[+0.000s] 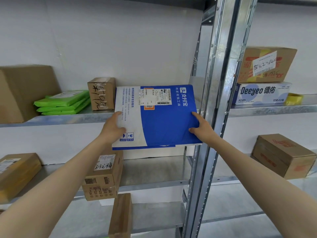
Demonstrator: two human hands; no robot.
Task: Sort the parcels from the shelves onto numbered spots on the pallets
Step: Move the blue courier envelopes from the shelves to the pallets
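A flat blue and white parcel [163, 124] with a shipping label sticks out over the front edge of the upper metal shelf [56, 119], tilted toward me. My left hand [113, 127] grips its white left edge, thumb on top. My right hand [202, 129] grips its blue right edge near the steel upright. Both arms reach forward from the bottom of the view. The parcel's far end rests around the shelf level.
On the same shelf sit a small taped carton [102, 93], green mailers [63, 103] and a large carton [25, 91]. A steel upright [216, 100] stands right of the parcel. Beyond it are a Deeyeo box [262, 93] and cartons. Lower shelves hold more cartons [103, 177].
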